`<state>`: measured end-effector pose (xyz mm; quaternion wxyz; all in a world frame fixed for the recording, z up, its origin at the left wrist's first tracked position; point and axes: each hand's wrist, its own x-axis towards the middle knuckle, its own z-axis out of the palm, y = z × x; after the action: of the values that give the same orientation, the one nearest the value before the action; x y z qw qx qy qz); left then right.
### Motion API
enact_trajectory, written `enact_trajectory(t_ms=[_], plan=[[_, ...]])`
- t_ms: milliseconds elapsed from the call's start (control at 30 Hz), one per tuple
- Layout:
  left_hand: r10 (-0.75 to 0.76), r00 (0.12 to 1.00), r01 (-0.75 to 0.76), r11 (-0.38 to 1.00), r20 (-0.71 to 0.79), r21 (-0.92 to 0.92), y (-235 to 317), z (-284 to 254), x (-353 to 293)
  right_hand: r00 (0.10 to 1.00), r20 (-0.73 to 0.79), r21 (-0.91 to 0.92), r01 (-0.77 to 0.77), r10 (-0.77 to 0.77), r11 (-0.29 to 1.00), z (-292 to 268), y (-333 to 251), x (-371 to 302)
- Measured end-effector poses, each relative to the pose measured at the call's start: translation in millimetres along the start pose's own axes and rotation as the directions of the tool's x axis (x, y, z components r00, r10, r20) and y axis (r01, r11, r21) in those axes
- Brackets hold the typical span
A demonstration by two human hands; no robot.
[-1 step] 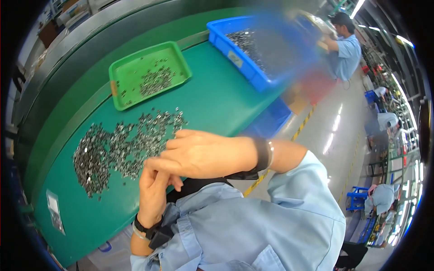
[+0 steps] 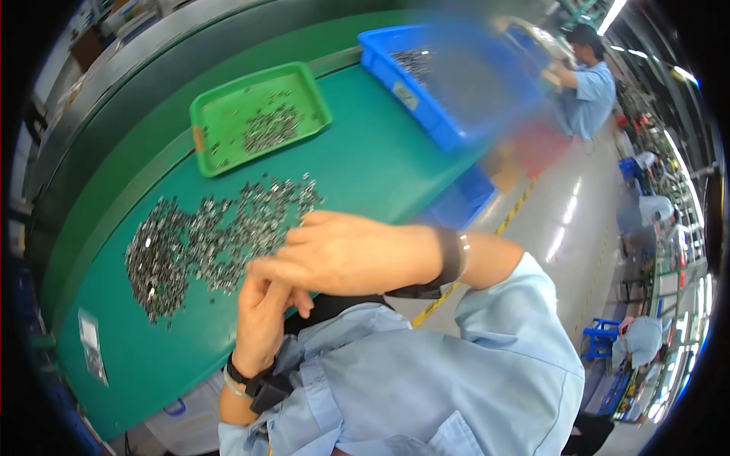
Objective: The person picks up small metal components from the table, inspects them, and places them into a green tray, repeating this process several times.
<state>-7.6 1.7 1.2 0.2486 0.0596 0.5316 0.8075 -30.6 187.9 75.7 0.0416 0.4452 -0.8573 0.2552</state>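
Head view showed my right hand [image 2: 346,254] lying flat, fingers extended, over my left hand [image 2: 262,315], whose grip I couldn't tell, both just beside the pile of small metal parts [image 2: 213,235] on the green surface [image 2: 365,163].

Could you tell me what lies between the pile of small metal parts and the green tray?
In the head view, only bare green table separates the pile from the tray.

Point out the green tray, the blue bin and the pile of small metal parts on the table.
green tray [image 2: 313,91]: head view, on its bare right-hand rim.
blue bin [image 2: 414,99]: head view, on its near outer wall.
pile of small metal parts [image 2: 213,232]: head view, on the middle of the heap.
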Motion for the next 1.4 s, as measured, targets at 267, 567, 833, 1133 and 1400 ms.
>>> enact_trajectory(t_ms=[267, 567, 833, 1133, 1400], plan=[[-0.019, 0.996, 0.032, 0.987, 0.087, -0.156, 2.9, 0.1, 4.2, 0.988, -0.109, 0.024, -0.108, 0.11, 0.994, 17.5, 11.6, -11.9], [-0.008, 0.995, 0.028, 0.976, 0.096, -0.215, 4.0, -1.4, -1.3, 0.92, -0.376, 0.146, -0.063, 0.114, 0.987, 40.4, 8.5, -19.0], [-0.005, 0.995, 0.026, 0.977, 0.098, -0.21, 0.0, -4.7, -1.4, 0.887, -0.418, 0.208, -0.117, 0.196, 0.971, 51.1, 6.2, -18.8], [0.013, 0.997, -0.001, 0.989, 0.08, -0.148, 1.4, -5.5, -3.4, 0.876, -0.413, 0.236, -0.161, 0.249, 0.958, 54.7, 1.2, -17.6], [0.042, 0.997, -0.03, 0.98, 0.059, -0.197, -2.6, -4.9, -4.6, 0.841, -0.486, 0.211, -0.152, 0.239, 0.966, 62.1, -2.1, -18.4]])
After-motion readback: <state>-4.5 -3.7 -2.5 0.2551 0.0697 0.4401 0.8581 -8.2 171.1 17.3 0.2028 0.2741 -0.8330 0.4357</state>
